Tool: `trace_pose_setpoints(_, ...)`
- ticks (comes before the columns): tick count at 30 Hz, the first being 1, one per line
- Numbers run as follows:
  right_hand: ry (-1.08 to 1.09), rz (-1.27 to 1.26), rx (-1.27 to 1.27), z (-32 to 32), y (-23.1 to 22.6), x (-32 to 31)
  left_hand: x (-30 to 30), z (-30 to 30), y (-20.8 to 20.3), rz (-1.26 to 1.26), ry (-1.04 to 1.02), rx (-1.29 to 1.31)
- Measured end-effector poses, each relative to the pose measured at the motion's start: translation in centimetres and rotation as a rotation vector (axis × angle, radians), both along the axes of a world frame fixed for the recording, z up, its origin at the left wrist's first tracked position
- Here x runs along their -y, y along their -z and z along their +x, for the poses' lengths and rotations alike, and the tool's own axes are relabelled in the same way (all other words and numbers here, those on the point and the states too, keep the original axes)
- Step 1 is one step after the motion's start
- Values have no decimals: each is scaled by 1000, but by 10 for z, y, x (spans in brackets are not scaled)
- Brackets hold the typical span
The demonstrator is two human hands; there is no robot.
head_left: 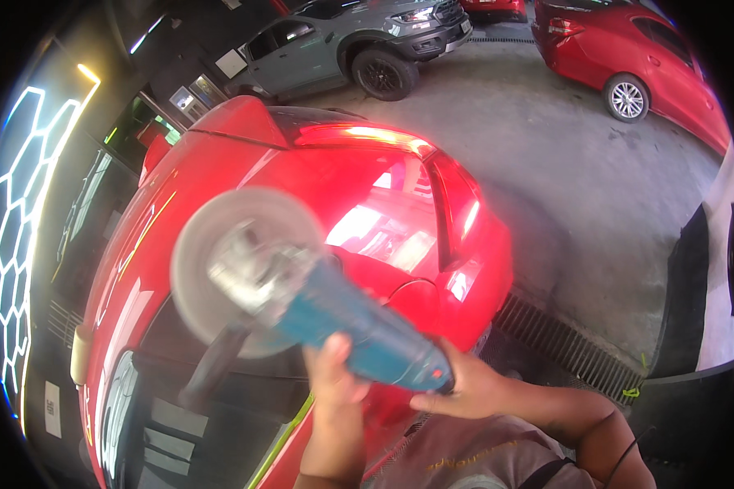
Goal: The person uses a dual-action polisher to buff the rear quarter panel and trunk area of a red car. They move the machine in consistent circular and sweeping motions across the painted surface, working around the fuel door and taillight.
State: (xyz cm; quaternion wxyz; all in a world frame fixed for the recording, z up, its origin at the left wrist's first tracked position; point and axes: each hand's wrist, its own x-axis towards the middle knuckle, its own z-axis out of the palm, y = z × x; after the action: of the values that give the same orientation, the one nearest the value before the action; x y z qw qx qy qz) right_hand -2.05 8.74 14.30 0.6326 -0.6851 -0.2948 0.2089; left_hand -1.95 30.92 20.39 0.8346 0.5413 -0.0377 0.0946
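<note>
A blue rotary polisher [365, 326] with a metal gear head and a round white pad [194, 273] is held up in front of me, over the red car [220, 163]. The pad is blurred, and I cannot tell whether it touches the paint. My right hand [469, 381] grips the rear end of the polisher. My left hand [334, 375] closes on the near side of its body, the thumb lying up along the casing; its other fingers are partly hidden. A black side handle [212, 367] sticks out from the gear head, with no hand on it.
The car's dark window [196, 424] with a yellow-green strip [281, 444] lies below the polisher. Its lit tail light [367, 137] is beyond. A floor grate [559, 338] runs at right. A grey pickup [367, 41] and another red car [628, 57] stand farther off.
</note>
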Motion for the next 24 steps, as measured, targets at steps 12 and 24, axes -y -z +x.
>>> trace_pose_setpoints(12,477,207,-471,32,99,62,121,133,82,-5,271,-334)
trace_pose_setpoints(24,225,317,-304,18,55,14,56,72,14,-60,159,-111)
